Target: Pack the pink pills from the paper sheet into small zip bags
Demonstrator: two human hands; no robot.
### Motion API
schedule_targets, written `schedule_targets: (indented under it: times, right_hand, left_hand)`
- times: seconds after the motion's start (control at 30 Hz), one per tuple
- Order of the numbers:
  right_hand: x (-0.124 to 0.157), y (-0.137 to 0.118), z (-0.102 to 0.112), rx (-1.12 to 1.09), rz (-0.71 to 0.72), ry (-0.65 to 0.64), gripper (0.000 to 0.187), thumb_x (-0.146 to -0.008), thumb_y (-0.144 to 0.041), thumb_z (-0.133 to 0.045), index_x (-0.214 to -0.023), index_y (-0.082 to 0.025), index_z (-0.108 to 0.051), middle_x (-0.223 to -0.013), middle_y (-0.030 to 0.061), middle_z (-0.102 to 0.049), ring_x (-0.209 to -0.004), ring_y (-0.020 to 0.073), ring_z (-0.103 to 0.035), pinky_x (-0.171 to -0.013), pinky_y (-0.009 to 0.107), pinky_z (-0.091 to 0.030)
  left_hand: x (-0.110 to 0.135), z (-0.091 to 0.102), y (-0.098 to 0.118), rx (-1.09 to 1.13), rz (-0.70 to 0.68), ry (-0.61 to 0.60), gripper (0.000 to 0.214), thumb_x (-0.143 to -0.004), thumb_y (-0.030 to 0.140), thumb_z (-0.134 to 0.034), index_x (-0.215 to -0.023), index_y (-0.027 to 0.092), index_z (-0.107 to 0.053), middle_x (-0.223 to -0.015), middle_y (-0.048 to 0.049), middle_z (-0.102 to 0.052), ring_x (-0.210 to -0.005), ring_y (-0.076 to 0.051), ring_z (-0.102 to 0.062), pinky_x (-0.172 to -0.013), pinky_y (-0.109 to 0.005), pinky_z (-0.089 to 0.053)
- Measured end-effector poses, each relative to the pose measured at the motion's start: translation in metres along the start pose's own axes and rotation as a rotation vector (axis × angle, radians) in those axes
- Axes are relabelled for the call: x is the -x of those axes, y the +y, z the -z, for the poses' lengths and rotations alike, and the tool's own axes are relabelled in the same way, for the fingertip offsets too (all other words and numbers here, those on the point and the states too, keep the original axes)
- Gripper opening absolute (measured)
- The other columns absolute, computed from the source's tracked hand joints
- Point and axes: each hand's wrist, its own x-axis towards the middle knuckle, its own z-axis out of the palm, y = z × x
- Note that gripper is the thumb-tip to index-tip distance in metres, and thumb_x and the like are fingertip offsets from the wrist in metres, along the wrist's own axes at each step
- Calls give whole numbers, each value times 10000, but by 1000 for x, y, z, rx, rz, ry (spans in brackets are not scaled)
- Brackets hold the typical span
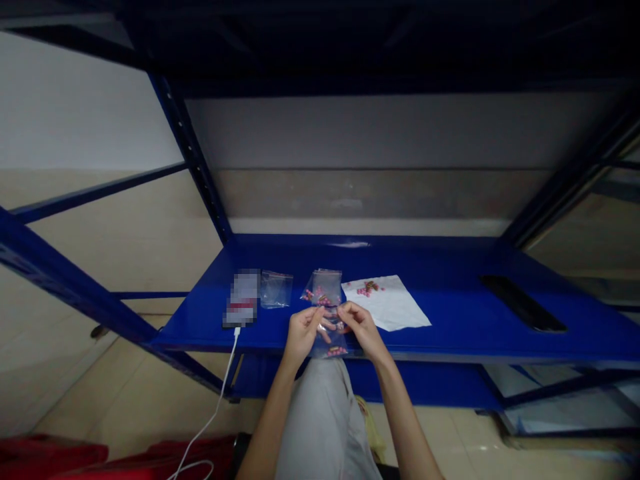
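Between both hands, at the shelf's front edge, hangs a clear plastic zip bag [330,348] with small pink beads and a brownish piece at its bottom. My left hand [304,328] pinches the bag's top on one side. My right hand [361,325] pinches the top on the other side. Just beyond the hands lie filled zip bags [326,283] with pink beads in them. Right of these, a white sheet of paper [395,307] bears a small pile of pink beads and brownish pieces [369,289]. To the left are flat clear bags [277,290].
The blue metal shelf [450,300] has uprights at both sides and another shelf above. A phone [242,300] with a white charging cable [220,393] lies on the left. A long black object [523,303] lies on the right. My knee [323,407] is under the front edge.
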Motion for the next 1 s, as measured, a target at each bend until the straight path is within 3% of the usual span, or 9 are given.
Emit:
schedule_targets:
  times: [0.3, 0.53, 0.67, 1.0]
  right_hand:
    - [0, 1, 2, -4, -9, 20, 330, -725, -465, -596, -602, -201, -442, -574, -40, -444, -535, 110, -452, -500, 213, -447]
    - [1, -1, 0, 73, 27, -21, 292, -729, -467, -598, -721, -177, -566, -645, -12, -535, -590, 114, -494, -536, 202, -399]
    - [-1, 1, -2, 117, 54, -54, 278, -710, -421, -638, -661, -155, -572, -583, -22, -526, -554, 101, -474, -547, 211, -368]
    - [0, 2, -1, 107, 50, 9, 282, -689, -419, -646, -636, -153, -570, -571, -25, -557, -521, 89, -473, -523, 207, -345]
  left_hand:
    - [1, 0, 2, 88, 42, -44, 323, -729, 437, -595, -750, 115, -614, -625, -66, -685, -355, -116, -567, -345, -176, -354]
    - [2, 2, 4, 79, 11, -36, 329, -733, 428, -595, -618, 129, -524, -545, -20, -642, -341, -93, -542, -344, -161, -335]
    - [5, 4, 10, 97, 48, -87, 338, -714, 425, -615, -580, 143, -486, -433, 30, -568, -317, -76, -493, -333, -156, -301]
    - [2, 1, 7, 87, 42, -43, 287, -655, 392, -673, -710, 118, -610, -537, 5, -618, -375, -96, -547, -364, -185, -384]
